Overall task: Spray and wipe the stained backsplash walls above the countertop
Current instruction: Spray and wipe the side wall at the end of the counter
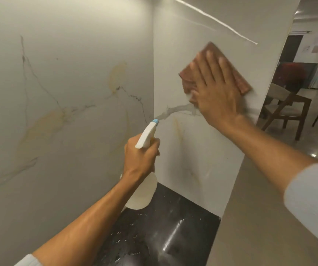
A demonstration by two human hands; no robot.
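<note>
— Upper right of the frame: right hand [214, 91] flat, fingers [210, 60] spread and pressed on a brown cloth [240, 81] against the side backsplash wall [192, 150]. Cloth corners poke out above and to the right of the fingertips.

— And centre frame?

— Left hand [140, 157] wrapped tight around the neck of a white spray bottle [142, 191], fingers curled closed, blue nozzle [155, 121] pointing up toward the corner where the walls meet.

— Stains?

— Yellowish patches on the left backsplash wall [58, 93], another streak below the cloth. Black countertop [164, 227] sits beneath the bottle; wooden chairs [287, 110] at far right.
</note>
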